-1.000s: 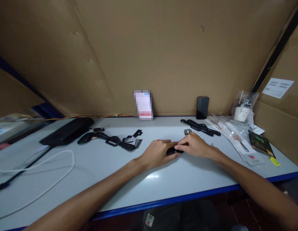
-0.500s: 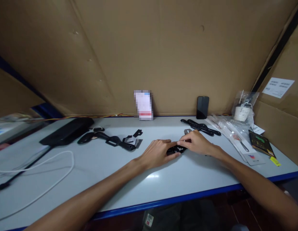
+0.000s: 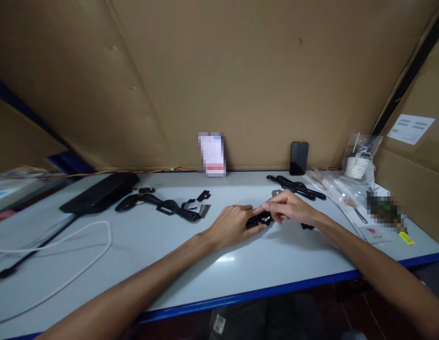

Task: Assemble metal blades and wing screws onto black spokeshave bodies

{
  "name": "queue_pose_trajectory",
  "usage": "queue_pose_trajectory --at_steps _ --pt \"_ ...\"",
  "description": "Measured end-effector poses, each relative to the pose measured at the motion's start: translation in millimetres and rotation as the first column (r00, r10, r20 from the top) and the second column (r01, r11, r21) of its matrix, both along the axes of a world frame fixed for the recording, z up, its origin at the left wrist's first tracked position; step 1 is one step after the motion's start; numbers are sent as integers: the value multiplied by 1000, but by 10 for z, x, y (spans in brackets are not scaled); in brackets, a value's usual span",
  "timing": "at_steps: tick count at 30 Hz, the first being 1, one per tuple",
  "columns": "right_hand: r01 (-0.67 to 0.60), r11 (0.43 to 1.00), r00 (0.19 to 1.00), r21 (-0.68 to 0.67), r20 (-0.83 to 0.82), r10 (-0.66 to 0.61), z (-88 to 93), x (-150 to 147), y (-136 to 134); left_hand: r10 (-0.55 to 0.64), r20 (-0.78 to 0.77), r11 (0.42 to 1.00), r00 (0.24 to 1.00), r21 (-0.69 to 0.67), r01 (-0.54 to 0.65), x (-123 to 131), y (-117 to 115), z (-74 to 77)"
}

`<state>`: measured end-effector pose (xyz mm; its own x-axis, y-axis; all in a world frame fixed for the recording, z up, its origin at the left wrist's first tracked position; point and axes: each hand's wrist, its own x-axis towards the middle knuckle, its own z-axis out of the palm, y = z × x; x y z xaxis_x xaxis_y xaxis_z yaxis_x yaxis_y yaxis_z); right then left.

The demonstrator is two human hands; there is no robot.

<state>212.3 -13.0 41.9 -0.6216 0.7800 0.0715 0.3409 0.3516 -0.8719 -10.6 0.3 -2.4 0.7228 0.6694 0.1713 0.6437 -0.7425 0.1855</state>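
Black piece (image 3: 264, 218) between partly curled hands (image 3: 233, 225)

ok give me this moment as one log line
left hand: holding black part | right hand: pointing toward it | dark phone: propped upright

Left grip (image 3: 230, 225) beside right grip (image 3: 290, 207)

Beyond your right hand (image 3: 286, 208), you have one dark phone (image 3: 299, 158); to its right, one yellow tag (image 3: 406, 238) — left of your left hand (image 3: 230, 226), one black case (image 3: 98, 193).
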Motion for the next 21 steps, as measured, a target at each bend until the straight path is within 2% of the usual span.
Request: queue_pose_trajectory --at_steps 1,3,6,8,10,14,21 --pt "34 999 997 -12 -62 -34 4 -11 2 -5 3 1000 1000 -2 5 -2 2 -3" --pt "150 987 984 51 -100 -145 -10 -24 15 -12 1 1000 1000 -4 12 -4 6 -8" --pt "254 940 962 228 39 -270 -68 -6 52 2 -6 1000 1000 4 -1 -3 8 -8" --pt "251 903 928 348 180 -327 -100 26 78 4 -6 1000 1000 4 -4 -1 6 -3" --pt "194 893 904 407 280 -324 -116 63 100 -2 -3 1000 1000 0 2 1 4 2" --pt "63 925 932 375 309 -188 -127 114 133 -2 -5 1000 1000 -4 2 1 4 5" --pt "88 929 926 360 314 -210 -192 78 132 0 -22 1000 1000 6 0 -1 11 -5"
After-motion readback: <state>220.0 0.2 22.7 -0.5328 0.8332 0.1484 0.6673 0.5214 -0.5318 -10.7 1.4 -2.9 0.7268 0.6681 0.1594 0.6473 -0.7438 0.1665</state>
